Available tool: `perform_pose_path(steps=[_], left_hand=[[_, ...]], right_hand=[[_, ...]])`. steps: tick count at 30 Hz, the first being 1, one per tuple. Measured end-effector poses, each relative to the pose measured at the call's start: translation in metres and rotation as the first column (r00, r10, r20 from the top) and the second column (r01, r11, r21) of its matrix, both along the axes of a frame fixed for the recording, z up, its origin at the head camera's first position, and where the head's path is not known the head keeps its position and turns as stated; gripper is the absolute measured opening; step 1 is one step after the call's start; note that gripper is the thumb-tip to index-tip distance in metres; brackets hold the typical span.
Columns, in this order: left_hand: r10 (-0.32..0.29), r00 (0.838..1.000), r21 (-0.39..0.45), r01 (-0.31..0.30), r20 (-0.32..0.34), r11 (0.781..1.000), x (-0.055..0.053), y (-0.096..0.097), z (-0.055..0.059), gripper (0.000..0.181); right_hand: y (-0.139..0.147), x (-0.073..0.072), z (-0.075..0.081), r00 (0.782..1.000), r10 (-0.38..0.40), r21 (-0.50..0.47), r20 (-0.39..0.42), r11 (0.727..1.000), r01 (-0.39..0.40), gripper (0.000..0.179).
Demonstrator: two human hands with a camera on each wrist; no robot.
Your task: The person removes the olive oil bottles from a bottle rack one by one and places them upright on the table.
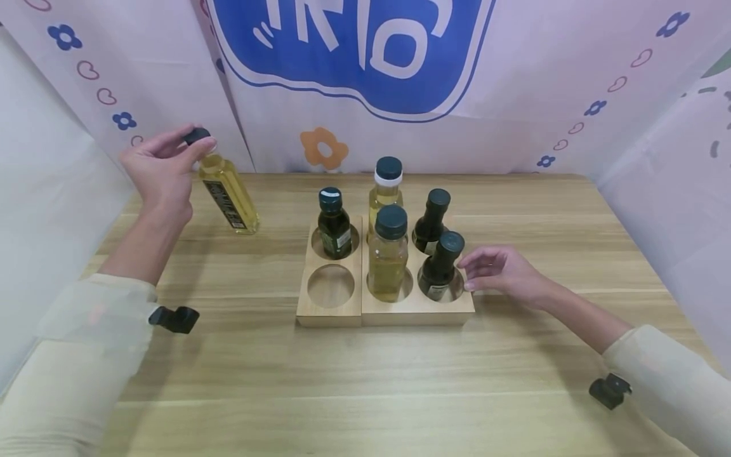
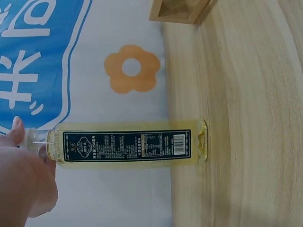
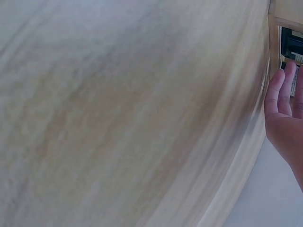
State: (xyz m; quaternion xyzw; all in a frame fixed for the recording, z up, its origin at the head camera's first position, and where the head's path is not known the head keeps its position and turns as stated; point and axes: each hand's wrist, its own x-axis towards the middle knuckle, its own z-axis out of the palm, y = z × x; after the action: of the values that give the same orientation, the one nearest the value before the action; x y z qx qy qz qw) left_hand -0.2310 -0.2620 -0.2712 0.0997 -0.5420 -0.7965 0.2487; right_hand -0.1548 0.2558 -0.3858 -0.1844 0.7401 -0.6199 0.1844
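My left hand [image 1: 162, 168] pinches a tall bottle of yellow oil [image 1: 231, 197] by its dark cap and neck, left of the wooden rack [image 1: 329, 320]. The bottle tilts in the head view; its base is at or just above the tabletop, I cannot tell which. A dark label with a barcode shows on the bottle [image 2: 128, 145] in the left wrist view. My right hand [image 1: 505, 276] is at the rack's right side, fingers loosely bent beside the front dark bottle [image 1: 441, 266]; whether they touch is unclear. Fingers [image 3: 284, 94] also appear at the right wrist view's edge.
In the rack stand a small dark green bottle [image 1: 334, 225], two clear bottles of yellow oil, front [image 1: 388, 266] and back [image 1: 388, 184], and a back dark bottle [image 1: 432, 216]. The front left hole [image 1: 331, 285] shows its bare inside. A printed backdrop [image 1: 485, 139] stands behind the table.
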Motion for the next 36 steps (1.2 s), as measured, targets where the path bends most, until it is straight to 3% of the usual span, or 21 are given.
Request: perform_pose_path(steps=[6, 14, 21, 29, 36], left_hand=[[0.007, 1.0, -0.086, -0.007, -0.002, 0.996, 0.001, -0.001, -0.002, 0.047], [-0.003, 1.0, -0.081, 0.001, -0.027, 0.997, 0.002, 0.001, 0.0, 0.049], [-0.006, 1.0, -0.166, 0.009, 0.016, 0.986, 0.003, 0.002, 0.0, 0.047], [-0.043, 0.998, -0.249, 0.055, 0.054, 0.967, 0.006, 0.002, 0.0, 0.05], [-0.089, 0.993, -0.279, 0.109, 0.082, 0.954, 0.011, 0.003, 0.007, 0.054]], right_hand=[[-0.001, 0.001, 0.0, 1.0, -0.004, -0.01, 0.008, 1.0, 0.004, 0.04], [0.0, 0.001, 0.0, 1.0, -0.001, -0.018, 0.005, 1.0, 0.001, 0.042], [0.0, 0.0, -0.001, 1.0, -0.001, -0.005, -0.005, 1.0, 0.001, 0.04], [0.0, 0.0, -0.003, 1.0, -0.006, -0.002, -0.009, 1.0, 0.006, 0.039], [0.0, 0.0, -0.002, 1.0, -0.013, 0.0, 0.004, 1.0, 0.013, 0.041]])
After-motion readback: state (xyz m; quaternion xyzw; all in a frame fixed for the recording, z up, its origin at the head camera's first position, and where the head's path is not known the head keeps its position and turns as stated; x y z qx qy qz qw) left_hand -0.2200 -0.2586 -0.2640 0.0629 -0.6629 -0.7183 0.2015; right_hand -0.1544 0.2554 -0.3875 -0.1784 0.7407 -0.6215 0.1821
